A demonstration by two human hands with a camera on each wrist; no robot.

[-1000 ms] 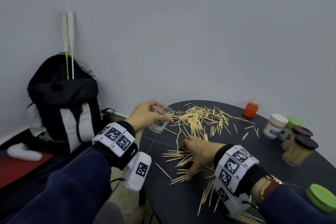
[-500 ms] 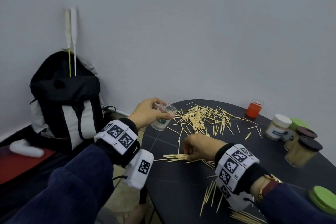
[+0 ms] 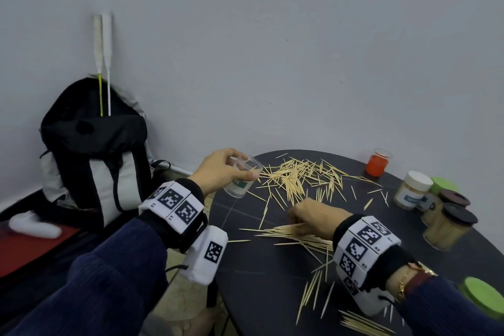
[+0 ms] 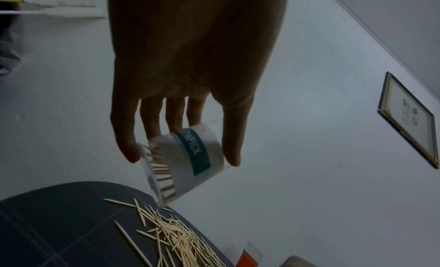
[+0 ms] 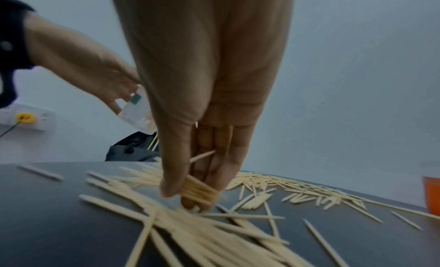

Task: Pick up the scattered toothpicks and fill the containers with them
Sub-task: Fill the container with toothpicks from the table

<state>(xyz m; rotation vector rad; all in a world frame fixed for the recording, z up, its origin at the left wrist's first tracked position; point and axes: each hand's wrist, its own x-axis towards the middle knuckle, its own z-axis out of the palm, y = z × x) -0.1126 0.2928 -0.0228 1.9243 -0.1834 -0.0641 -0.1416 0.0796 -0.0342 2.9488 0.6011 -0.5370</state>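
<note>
The right hand (image 5: 200,169) pinches a small bundle of toothpicks (image 5: 197,189) mid-length near the table's (image 3: 261,294) left edge, seemingly light, stiff and slippery, while the left hand (image 3: 221,172) grips the tilted cup (image 3: 242,180) there.

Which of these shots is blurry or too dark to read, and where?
Head view: sharp, evenly lit, edges bowed by the wide lens. Left wrist view: the left hand is a dark silhouette, yet the clear container label reads fine. Right wrist view: the toothpicks pinched by the right hand are smeared by blur.
</note>
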